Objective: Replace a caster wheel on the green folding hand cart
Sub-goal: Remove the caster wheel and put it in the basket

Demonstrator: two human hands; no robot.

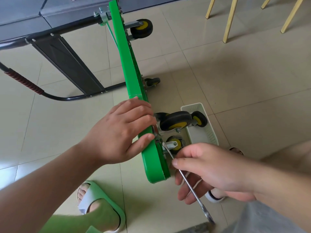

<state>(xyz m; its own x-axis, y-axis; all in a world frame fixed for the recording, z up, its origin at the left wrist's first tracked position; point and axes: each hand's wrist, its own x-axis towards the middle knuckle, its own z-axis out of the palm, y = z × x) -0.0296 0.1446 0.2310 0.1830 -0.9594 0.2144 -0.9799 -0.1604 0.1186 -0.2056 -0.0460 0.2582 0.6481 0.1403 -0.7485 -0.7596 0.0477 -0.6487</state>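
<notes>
The green hand cart (133,68) stands on its edge on the tiled floor, wheels pointing right. My left hand (121,132) grips the deck's near edge, fingers curled over it beside a caster wheel (175,121) with a black tyre and yellow hub. My right hand (210,170) holds a long metal wrench (190,184), its head set at the mounting plate by the lower caster (175,143). Two more casters show farther along the deck, one at the top (142,28) and one in the middle (152,82).
A white plastic basket (207,132) on the floor right of the cart holds a spare wheel (199,118). The black folded handle (64,64) lies to the left. Wooden chair legs (230,19) stand at the top right. My green slipper (101,207) is near the bottom.
</notes>
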